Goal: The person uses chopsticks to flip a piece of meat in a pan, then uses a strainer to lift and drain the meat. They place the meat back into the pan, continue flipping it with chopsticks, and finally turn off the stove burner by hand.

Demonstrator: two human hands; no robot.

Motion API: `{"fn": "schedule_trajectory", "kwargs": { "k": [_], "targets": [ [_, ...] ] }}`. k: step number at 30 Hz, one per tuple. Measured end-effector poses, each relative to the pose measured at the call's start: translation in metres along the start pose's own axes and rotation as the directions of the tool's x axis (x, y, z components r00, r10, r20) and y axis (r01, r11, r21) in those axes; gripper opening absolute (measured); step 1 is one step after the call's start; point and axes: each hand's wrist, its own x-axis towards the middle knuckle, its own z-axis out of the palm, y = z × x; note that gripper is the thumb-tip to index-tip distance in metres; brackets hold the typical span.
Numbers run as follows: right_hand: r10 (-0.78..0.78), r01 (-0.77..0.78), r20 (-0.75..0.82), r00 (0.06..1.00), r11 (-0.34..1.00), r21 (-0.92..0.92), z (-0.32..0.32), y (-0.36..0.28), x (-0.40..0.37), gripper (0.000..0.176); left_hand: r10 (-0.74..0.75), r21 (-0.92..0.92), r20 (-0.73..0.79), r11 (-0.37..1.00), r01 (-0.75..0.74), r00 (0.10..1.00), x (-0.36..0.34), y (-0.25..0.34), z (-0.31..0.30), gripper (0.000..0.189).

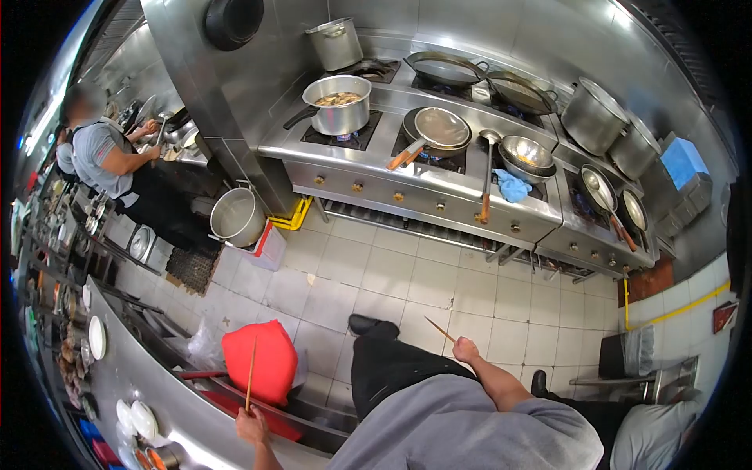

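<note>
My left hand, low in the view, is closed around a long wooden chopstick that points up. The stick crosses in front of a red cover or bag beside the steel counter. My right hand is closed on another wooden chopstick, which points up and left over the tiled floor. Both hands are well apart from the stove, where a pot of food in liquid stands over a lit burner.
Several pans line the stove, with a ladle and blue cloth at its front. A large pot stands left. A steel counter runs along my left. One co-worker works far left; another person is close at right.
</note>
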Motion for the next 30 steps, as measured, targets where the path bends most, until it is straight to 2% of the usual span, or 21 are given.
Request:
{"fn": "schedule_trajectory", "kwargs": {
  "k": [3, 6, 9, 12, 16, 18, 20, 24, 27, 30],
  "targets": [
    [0.026, -0.026, 0.009, 1.0, 0.999, 0.028, -0.002, 0.006, -0.002, 0.032, -0.001, -0.033, -0.024, 0.999, 0.0, 1.0, 0.001, -0.006, 0.01, 0.028],
    [0.057, -0.051, -0.055, 0.997, 0.993, 0.103, 0.0, 0.007, -0.003, 0.03, 0.002, 0.015, -0.046, 1.0, -0.001, 0.999, -0.001, -0.003, 0.004, 0.027],
    [0.125, -0.128, 0.042, 0.991, 0.987, 0.094, -0.001, -0.002, 0.002, 0.031, -0.027, -0.02, 0.027, 0.999, 0.027, 0.999, 0.001, 0.001, 0.003, 0.029],
    [0.122, -0.123, 0.023, 0.992, 0.988, 0.098, -0.018, -0.033, -0.01, 0.034, 0.004, -0.053, -0.003, 0.999, -0.004, 1.0, 0.004, -0.012, 0.013, 0.029],
    [0.065, -0.065, 0.002, 0.998, 0.991, 0.119, 0.004, -0.033, 0.005, 0.035, 0.037, -0.022, -0.038, 0.999, -0.038, 0.999, 0.003, -0.011, 0.018, 0.027],
    [-0.087, 0.085, 0.031, 0.996, 0.995, 0.046, 0.012, -0.037, 0.0, 0.035, 0.02, 0.031, -0.044, 0.999, -0.019, 0.999, 0.001, -0.01, 0.014, 0.027],
    [-0.038, 0.038, 0.0, 0.999, 0.997, 0.074, 0.028, -0.044, -0.004, 0.033, 0.069, -0.012, -0.072, 0.997, -0.07, 0.995, 0.003, -0.016, 0.022, 0.027],
    [-0.068, 0.073, -0.05, 0.996, 0.992, 0.101, 0.052, -0.052, -0.01, 0.029, 0.056, -0.11, -0.1, 0.992, -0.067, 0.993, -0.004, -0.007, 0.012, 0.027],
    [-0.087, 0.109, -0.162, 0.983, 0.986, 0.128, 0.059, -0.054, -0.023, 0.03, 0.054, -0.148, -0.082, 0.987, -0.066, 0.995, 0.0, -0.015, 0.01, 0.027],
    [-0.003, 0.032, -0.175, 0.984, 0.986, 0.166, 0.07, -0.044, -0.033, 0.029, 0.064, -0.183, -0.076, 0.98, -0.077, 0.995, -0.001, -0.01, 0.014, 0.027]
  ]
}}
